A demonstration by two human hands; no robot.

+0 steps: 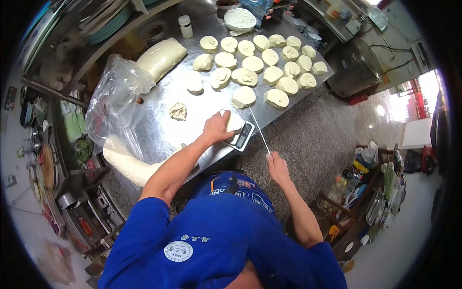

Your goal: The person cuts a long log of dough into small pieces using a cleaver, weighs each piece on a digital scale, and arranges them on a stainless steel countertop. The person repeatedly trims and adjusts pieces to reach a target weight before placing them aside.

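Observation:
My left hand (216, 128) has its fingers curled round a pale piece of dough (235, 122) on a small white digital scale (244, 137) at the table's near edge. Closed in my right hand (278, 167) is the handle end of a long thin knife (260, 129), seen nearly edge-on. Its tip lies beside a cut dough piece (244, 97). Many similar rounds of dough (252, 64) are spread over the far right of the metal table (159, 113). A long roll of dough (130, 164) passes behind my left forearm, and a small dough scrap (178, 111) sits alone.
A thick dough log (162, 58) lies partly in a clear plastic sheet (118, 91) at the left. A bowl of flour (239, 20) and a white-capped jar (185, 27) stand at the back. A large metal drum (356, 67) stands beyond the right edge. Cluttered shelves (356, 207) flank me.

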